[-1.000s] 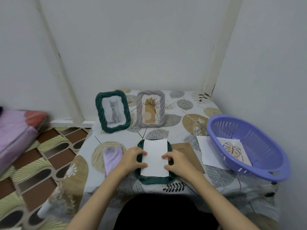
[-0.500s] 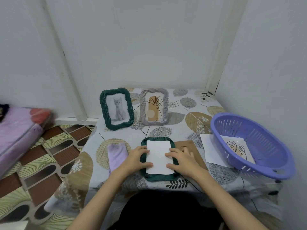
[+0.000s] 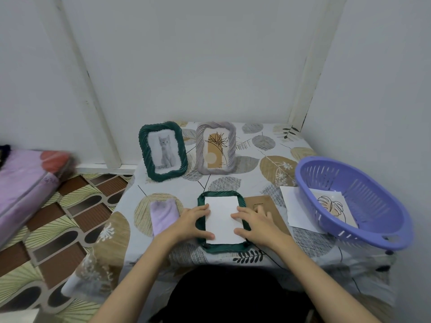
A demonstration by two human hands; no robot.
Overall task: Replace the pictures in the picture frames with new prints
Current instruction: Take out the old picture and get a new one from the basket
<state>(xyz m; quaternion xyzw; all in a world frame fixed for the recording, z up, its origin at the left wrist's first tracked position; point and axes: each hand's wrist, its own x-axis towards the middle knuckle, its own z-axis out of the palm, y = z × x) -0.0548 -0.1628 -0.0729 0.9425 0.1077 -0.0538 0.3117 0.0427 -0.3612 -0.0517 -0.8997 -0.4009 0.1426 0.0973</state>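
A dark green rope frame (image 3: 222, 247) lies face down at the table's front edge with a white print (image 3: 222, 220) resting blank side up in its opening. My left hand (image 3: 192, 221) presses the print's left edge with straight fingers, thumb near the lower corner. My right hand (image 3: 253, 221) presses the right edge the same way. At the back stand a green frame with a kitten picture (image 3: 163, 151) and a grey frame with a plant print (image 3: 215, 148).
A brown backing board (image 3: 274, 206) lies just right of the flat frame. A lilac cloth (image 3: 164, 214) lies to its left. A purple basket (image 3: 354, 201) at the right holds a leaf print (image 3: 335, 207) and overlaps a white sheet (image 3: 295, 208). Folded bedding (image 3: 25, 183) sits far left.
The print has settled squarely into the frame's opening. Both hands slid from the print's lower part onto its side edges. The camera tilted, shifting the scene lower.
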